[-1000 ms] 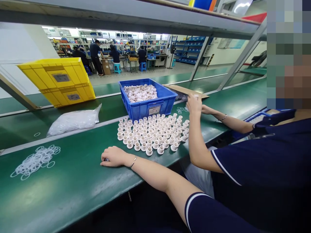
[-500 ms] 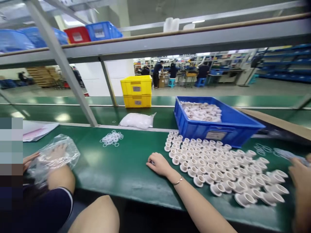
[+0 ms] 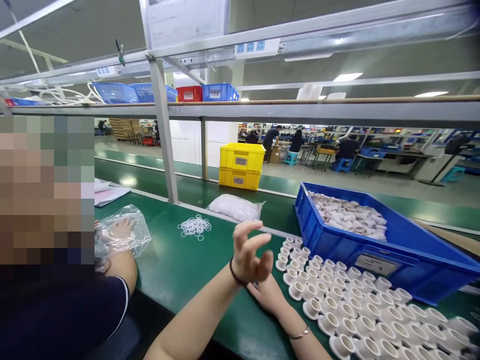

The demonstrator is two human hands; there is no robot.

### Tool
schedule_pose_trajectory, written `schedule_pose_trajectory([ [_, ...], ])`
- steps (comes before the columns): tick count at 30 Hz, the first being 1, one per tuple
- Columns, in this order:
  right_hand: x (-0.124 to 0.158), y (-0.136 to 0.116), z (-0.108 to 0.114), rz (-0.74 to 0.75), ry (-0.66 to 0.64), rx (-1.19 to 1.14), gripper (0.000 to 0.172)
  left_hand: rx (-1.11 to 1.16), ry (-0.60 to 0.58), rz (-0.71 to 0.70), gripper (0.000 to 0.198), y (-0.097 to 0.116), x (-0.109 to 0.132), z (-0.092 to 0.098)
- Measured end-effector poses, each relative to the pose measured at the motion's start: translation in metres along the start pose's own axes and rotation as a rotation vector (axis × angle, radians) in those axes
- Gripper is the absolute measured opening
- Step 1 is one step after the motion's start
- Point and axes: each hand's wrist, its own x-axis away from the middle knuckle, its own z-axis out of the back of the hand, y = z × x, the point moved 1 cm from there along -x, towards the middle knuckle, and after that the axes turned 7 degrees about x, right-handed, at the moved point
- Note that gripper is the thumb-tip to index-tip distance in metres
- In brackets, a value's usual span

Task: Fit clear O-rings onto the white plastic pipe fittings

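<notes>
My left hand [image 3: 250, 252], with a dark beaded bracelet at its wrist, is raised over the bench, fingers apart and bent, nothing visible in them. Just behind and below it, partly covered, my right hand [image 3: 268, 292] rests on the green surface with fingers curled; a small dark bit shows at the fingers, too small to name. A silver bangle is on that wrist. Rows of white flanged sleeves [image 3: 348, 300] stand to the right of my right hand. A pile of thin white rings [image 3: 195, 226] lies to the left of my hands.
Behind the sleeves stands a blue bin [image 3: 390, 265] of white parts. A filled white bag [image 3: 234, 206] and stacked yellow crates [image 3: 240, 166] are farther back. A co-worker's hand [image 3: 122, 230] touches a clear plastic bag [image 3: 140, 235] at left. A metal post [image 3: 165, 140] supports the shelf.
The view has swung left and up. My left hand has come into sight, raised in front of my right hand. A hand at the far right edge has left the view.
</notes>
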Motion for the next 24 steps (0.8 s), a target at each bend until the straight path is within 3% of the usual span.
schedule_pose_trajectory([
  [3,-0.001,-0.002,0.003,-0.011,-0.020,-0.029,0.008,-0.059,-0.476,0.175,0.028,-0.056,0.029,-0.017],
  [6,-0.001,-0.002,0.006,-0.021,-0.035,-0.047,0.009,-0.306,-0.875,0.490,0.035,-0.105,0.081,-0.009],
  [7,-0.001,-0.002,0.006,-0.017,-0.042,-0.050,0.009,-0.391,-0.987,0.577,0.037,-0.116,0.099,-0.003],
  [9,-0.001,-0.001,0.005,-0.005,-0.051,-0.055,0.010,-0.469,-1.105,0.659,0.042,-0.131,0.126,0.006],
  [13,-0.001,0.003,0.000,0.017,-0.047,-0.052,0.012,-0.508,-1.207,0.659,0.048,-0.141,0.146,0.014],
  [24,0.000,0.007,0.001,0.033,-0.085,-0.062,0.020,-0.447,-1.263,0.686,0.052,-0.131,0.145,0.018],
])
